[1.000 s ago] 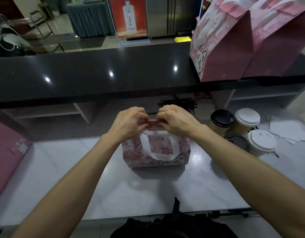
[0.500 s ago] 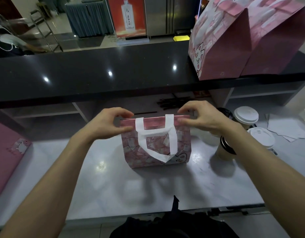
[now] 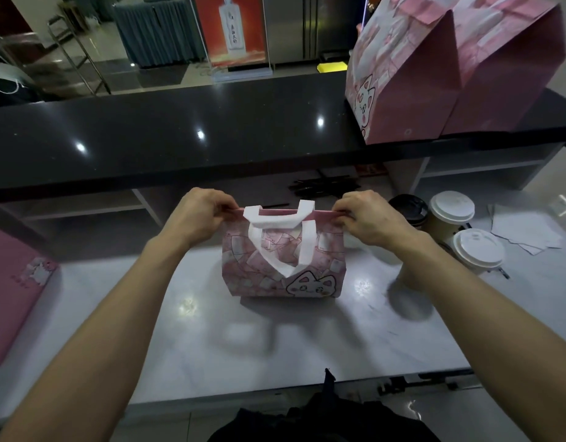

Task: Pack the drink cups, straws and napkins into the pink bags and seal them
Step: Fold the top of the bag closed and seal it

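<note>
The small pink bag [image 3: 283, 263] stands upright on the white worktop [image 3: 307, 339], in the middle between the 2 hands. The left hand [image 3: 195, 218] pinches the left end of its closed top edge and the right hand [image 3: 367, 218] pinches the right end. This edge runs left to right, so I judge the sealing press must travel along it, and both hands are equally near.

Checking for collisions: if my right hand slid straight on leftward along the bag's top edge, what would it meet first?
Probably the white handle on the pink bag, then the left hand beyond it; the right hand pinches the same rim.
</note>
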